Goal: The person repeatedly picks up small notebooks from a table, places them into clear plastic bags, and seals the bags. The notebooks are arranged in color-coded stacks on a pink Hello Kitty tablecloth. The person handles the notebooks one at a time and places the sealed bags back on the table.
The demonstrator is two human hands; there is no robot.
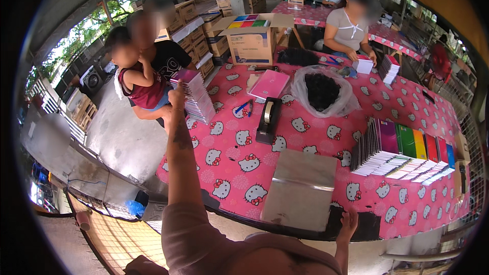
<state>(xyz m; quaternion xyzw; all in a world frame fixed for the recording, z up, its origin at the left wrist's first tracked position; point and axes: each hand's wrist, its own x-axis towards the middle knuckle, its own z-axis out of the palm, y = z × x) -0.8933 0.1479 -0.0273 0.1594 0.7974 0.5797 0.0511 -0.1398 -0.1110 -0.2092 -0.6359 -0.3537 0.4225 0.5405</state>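
- The right hand [348, 225] is held by the table's [318, 136] near edge, its fingers loosely parted.
- A grey slab [300, 188] is laid to its left, a black tape dispenser [266, 130] beyond.
- The left hand [177, 97] is set against the notebook stack [197, 99] at the table's left; whether it is gripped cannot be told.
- An open carton [249, 47] is seen at the far left.

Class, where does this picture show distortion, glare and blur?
Head view: the pink tablecloth has a bowed near edge, and corners go black; head view: daylight burns out gaps in the trees, and pale sheen shows on the grey slab; head view: a round patch at left is blurred.
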